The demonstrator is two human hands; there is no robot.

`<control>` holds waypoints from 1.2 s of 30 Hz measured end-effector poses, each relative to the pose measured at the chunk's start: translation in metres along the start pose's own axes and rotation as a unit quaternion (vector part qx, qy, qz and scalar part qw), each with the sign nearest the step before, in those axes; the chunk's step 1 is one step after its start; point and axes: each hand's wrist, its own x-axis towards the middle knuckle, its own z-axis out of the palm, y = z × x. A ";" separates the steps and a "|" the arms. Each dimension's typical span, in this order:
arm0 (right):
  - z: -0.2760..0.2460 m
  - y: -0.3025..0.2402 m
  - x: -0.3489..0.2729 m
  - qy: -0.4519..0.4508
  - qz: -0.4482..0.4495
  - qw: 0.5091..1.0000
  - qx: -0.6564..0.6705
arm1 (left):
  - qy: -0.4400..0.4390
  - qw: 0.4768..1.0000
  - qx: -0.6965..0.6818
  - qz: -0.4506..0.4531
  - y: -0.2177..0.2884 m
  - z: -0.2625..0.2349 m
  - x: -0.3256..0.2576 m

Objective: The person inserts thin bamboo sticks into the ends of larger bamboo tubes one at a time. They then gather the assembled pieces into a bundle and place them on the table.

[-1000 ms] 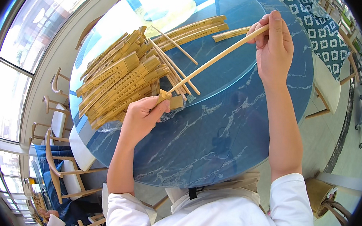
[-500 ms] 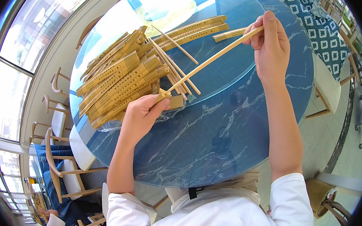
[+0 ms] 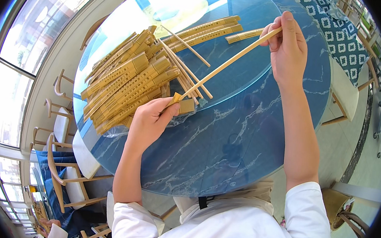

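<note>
My left hand [image 3: 151, 119] pinches a gold paper chopstick sleeve [image 3: 176, 98] by its end, at the right side of a pile of similar sleeves [image 3: 128, 80]. Out to the upper right, my right hand [image 3: 288, 53] grips the far end of pale wooden chopsticks [image 3: 233, 59] between thumb and fingers. These slant down to the left, and their lower tip meets the sleeve's mouth. I cannot tell if it is one stick or a pair, nor how far the tip sits inside. Several loose chopsticks [image 3: 188, 46] lie beside the pile.
The round blue marbled table [image 3: 223, 153] carries a raised glass disc [image 3: 242, 85]. More long gold sleeves [image 3: 206, 33] lie behind the pile, with another sleeve [image 3: 244, 35] near my right hand. Wooden chairs [image 3: 72, 177] stand at left; a patterned cloth [image 3: 335, 38] hangs at upper right.
My right hand and the chopsticks have shifted slightly right. The sleeve in my left hand has tilted a little; both hands keep their grips.
</note>
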 end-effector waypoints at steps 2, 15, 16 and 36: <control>-0.001 0.000 0.000 -0.006 -0.002 1.000 0.001 | 0.000 1.000 0.006 0.005 -0.001 0.001 0.000; -0.001 -0.003 0.002 0.014 -0.011 1.000 0.025 | -0.053 0.995 -0.047 -0.067 0.007 -0.002 -0.002; -0.001 -0.003 0.002 0.009 -0.010 1.000 0.026 | -0.050 0.995 -0.062 -0.067 0.006 -0.001 -0.002; 0.002 -0.003 0.000 0.010 0.005 1.000 0.024 | -0.025 0.995 -0.046 -0.080 0.013 0.001 -0.002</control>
